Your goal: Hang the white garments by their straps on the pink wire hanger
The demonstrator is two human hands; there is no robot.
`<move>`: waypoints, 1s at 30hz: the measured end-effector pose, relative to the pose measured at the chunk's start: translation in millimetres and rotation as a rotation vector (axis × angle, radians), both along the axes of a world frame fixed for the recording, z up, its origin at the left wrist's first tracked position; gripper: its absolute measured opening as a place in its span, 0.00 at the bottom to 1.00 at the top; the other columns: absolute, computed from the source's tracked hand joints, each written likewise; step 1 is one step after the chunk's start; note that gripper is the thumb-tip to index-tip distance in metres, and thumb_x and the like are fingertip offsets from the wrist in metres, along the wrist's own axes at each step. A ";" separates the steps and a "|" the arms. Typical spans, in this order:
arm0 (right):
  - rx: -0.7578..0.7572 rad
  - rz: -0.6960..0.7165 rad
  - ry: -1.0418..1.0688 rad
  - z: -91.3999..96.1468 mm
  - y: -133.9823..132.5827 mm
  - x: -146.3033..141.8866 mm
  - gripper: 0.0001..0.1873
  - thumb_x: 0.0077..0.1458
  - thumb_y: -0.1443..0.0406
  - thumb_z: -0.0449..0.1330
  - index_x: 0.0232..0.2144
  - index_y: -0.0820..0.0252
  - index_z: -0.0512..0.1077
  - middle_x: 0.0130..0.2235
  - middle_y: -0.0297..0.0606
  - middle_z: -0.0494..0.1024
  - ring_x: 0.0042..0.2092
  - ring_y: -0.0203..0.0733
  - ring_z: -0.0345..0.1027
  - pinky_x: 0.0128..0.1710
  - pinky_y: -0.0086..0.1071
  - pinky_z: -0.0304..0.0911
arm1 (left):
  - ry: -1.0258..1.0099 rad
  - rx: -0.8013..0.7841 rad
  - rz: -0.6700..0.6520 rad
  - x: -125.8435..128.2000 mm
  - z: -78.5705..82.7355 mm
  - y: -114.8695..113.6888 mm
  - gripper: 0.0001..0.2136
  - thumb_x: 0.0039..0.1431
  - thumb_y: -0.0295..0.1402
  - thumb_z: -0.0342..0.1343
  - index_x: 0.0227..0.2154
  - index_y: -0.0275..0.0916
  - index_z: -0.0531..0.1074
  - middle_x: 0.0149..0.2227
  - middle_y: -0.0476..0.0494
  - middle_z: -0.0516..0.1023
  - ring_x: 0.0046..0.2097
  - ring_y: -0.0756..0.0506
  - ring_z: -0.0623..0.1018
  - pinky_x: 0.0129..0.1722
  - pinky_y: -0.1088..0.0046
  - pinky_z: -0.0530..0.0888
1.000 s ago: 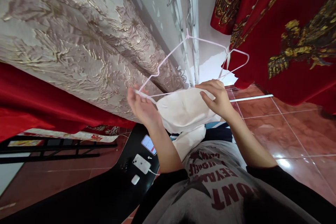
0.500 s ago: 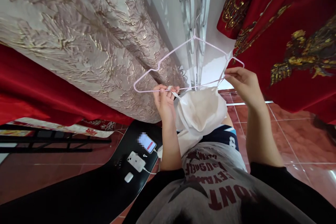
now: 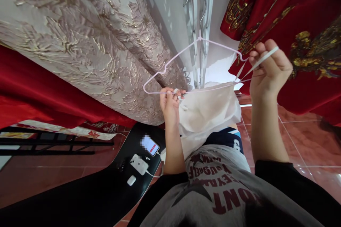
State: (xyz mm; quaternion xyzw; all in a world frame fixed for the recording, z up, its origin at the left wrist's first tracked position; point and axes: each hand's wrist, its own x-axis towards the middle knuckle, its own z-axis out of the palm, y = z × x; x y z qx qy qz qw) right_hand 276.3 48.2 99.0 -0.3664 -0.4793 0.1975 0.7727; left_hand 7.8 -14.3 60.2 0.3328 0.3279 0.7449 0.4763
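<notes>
A pale pink clothes hanger (image 3: 183, 50) is held up in front of me, its metal hook pointing away. My left hand (image 3: 170, 104) is closed on the hanger's bottom bar near its left end, with a white strap looped at its fingers. From the bar hangs a thin white garment (image 3: 210, 108), reaching down to my lap. My right hand (image 3: 269, 67) pulls the garment's other strap (image 3: 262, 60) out past the hanger's right end. That strap is stretched over its fingers, which hide the hanger's right tip.
Patterned pale fabric (image 3: 93, 42) hangs at the left, and red gold-embroidered cloth (image 3: 301, 42) at the right. A white metal rack (image 3: 195, 3) stands between them. On a black bench (image 3: 112, 181) lie two phones and a small white case (image 3: 131, 180).
My right hand has moved right and up, drawing the strap out beyond the hanger's right end. The garment's top has stretched wider. My left hand has shifted slightly right with the hanger.
</notes>
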 end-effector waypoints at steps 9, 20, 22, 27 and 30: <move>0.135 -0.270 -0.078 -23.2 -34.2 -14.9 0.11 0.63 0.57 0.66 0.45 0.48 0.84 0.44 0.37 0.86 0.51 0.53 0.82 0.60 0.59 0.73 | 0.017 -0.047 0.023 -5.8 6.7 -4.2 0.19 0.60 0.50 0.68 0.36 0.44 0.66 0.27 0.52 0.71 0.37 0.46 0.83 0.36 0.73 0.74; 0.112 -0.329 0.009 -46.9 -25.5 -0.1 0.26 0.72 0.45 0.49 0.60 0.44 0.76 0.52 0.42 0.81 0.54 0.54 0.80 0.57 0.58 0.74 | 0.000 -0.059 -0.009 -1.8 -0.9 1.1 0.20 0.58 0.50 0.70 0.36 0.44 0.67 0.28 0.51 0.73 0.39 0.45 0.84 0.33 0.74 0.72; 0.147 -0.355 0.045 -51.3 -29.2 -2.1 0.27 0.73 0.46 0.44 0.63 0.41 0.73 0.57 0.41 0.80 0.57 0.55 0.79 0.58 0.58 0.74 | -0.004 -0.062 -0.015 -1.3 -1.5 0.2 0.19 0.59 0.49 0.69 0.36 0.44 0.67 0.29 0.50 0.73 0.40 0.44 0.84 0.34 0.74 0.72; 0.078 -0.300 -0.176 -38.7 -52.6 -15.4 0.21 0.73 0.51 0.49 0.56 0.40 0.79 0.52 0.37 0.84 0.55 0.53 0.81 0.59 0.59 0.74 | -0.034 -0.019 -0.069 3.5 -4.6 -0.8 0.18 0.58 0.47 0.71 0.36 0.44 0.69 0.30 0.49 0.77 0.42 0.43 0.85 0.35 0.74 0.74; -0.075 0.010 -0.624 -29.0 -58.0 -28.1 0.18 0.70 0.50 0.55 0.51 0.44 0.82 0.51 0.36 0.86 0.61 0.55 0.77 0.67 0.63 0.65 | -0.044 -0.008 -0.070 8.4 -7.6 -0.2 0.17 0.59 0.46 0.70 0.36 0.43 0.69 0.30 0.49 0.78 0.43 0.43 0.86 0.35 0.75 0.75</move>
